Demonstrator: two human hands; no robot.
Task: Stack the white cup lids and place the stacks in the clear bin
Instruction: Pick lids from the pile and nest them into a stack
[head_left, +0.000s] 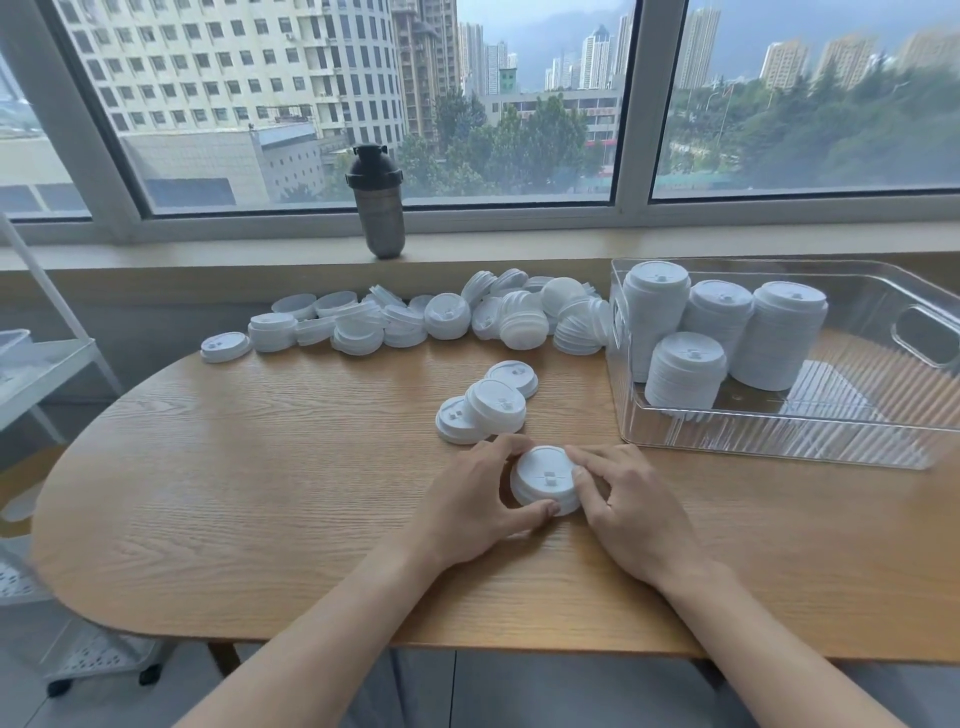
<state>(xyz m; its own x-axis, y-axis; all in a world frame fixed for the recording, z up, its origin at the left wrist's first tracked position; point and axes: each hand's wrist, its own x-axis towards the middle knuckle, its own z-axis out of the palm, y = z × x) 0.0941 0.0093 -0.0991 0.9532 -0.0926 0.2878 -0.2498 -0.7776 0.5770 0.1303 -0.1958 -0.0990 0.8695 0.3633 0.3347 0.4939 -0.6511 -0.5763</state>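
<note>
Left hand (475, 506) and right hand (621, 506) both grip a short stack of white cup lids (544, 479) on the table (260, 493), near the clear bin (779, 441) holding four taller stacks, loose lids (415, 319) piled behind.

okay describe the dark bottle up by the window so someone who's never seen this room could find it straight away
Start at the wide window behind the wooden table and look down to its sill. The shaker bottle stands upright there, left of centre, just above the long heap of loose white lids. It is the only dark thing on the sill: a smoky grey body tapering downward, with a black cap.
</note>
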